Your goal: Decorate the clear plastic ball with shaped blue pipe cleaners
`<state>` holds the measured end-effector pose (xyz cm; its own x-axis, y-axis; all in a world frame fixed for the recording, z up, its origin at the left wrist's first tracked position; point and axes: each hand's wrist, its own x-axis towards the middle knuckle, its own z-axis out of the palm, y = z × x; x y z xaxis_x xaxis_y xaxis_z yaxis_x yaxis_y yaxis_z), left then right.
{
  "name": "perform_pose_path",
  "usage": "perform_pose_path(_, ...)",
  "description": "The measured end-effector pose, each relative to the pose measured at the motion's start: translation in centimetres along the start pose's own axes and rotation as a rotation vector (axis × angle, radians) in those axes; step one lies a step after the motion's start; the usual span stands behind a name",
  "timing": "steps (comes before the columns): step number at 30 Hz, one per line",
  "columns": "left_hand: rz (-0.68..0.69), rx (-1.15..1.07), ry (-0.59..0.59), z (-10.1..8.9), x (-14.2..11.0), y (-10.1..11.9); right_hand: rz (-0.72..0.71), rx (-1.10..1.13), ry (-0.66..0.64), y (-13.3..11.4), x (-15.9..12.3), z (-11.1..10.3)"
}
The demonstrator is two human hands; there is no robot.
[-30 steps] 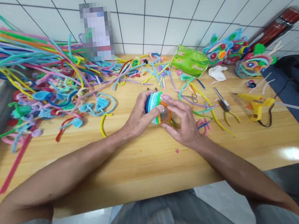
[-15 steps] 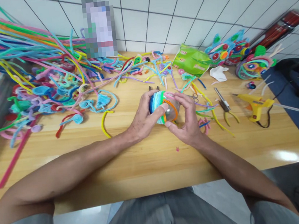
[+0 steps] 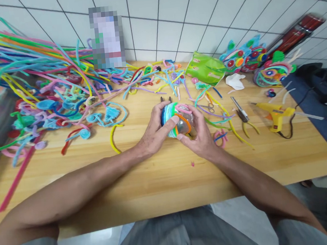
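Between my two hands is a clear rounded container [image 3: 183,126], partly wrapped in blue, light-blue, green, orange and pink pipe cleaners. My left hand [image 3: 157,127] is closed round its blue-wrapped side, with the thumb laid across the front near the orange strand. On the clear side, my right hand [image 3: 198,133] grips it with thumb below and fingers above. The underside and back of the container are hidden by my hands. Two dark tips [image 3: 166,99] stick up just behind it; what they belong to is hidden.
A large heap of colourful pipe cleaners [image 3: 48,102] covers the left of the table. A green packet [image 3: 204,69] and decorated animal faces [image 3: 234,60] stand at the back right. A yellow glue gun [image 3: 276,113], pliers [image 3: 246,122] and small scissors [image 3: 210,107] lie right.
The view has shifted slightly. My right-hand fingers have come down closer against the container's clear side; both hands keep hold of it.
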<state>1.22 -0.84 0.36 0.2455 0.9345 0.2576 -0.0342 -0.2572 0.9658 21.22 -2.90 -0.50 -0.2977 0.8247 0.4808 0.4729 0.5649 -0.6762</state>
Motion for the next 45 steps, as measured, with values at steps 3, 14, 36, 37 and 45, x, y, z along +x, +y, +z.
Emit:
perform_pose_path(3, -0.005, 0.017, -0.015, -0.1, 0.0, -0.1, -0.013, -0.015, 0.004, -0.1, 0.0, -0.1)
perform_pose_path(14, -0.05, -0.07, -0.006, -0.1, 0.1, -0.2, 0.012, -0.01, -0.029, -0.5, 0.2, -0.4)
perform_pose_path(36, -0.136, -0.254, 0.069, 0.0, 0.7, 1.1, -0.027, -0.086, -0.081, 0.2, 0.2, -1.5)
perform_pose_path(37, -0.16, -0.289, 0.069, 0.0, 0.8, 1.1, -0.03, -0.083, -0.082, 0.2, 0.2, -1.7)
perform_pose_path(45, -0.351, -0.438, 0.113, 0.3, 1.1, 1.9, 0.01, 0.017, -0.083, 0.2, -0.2, -2.1)
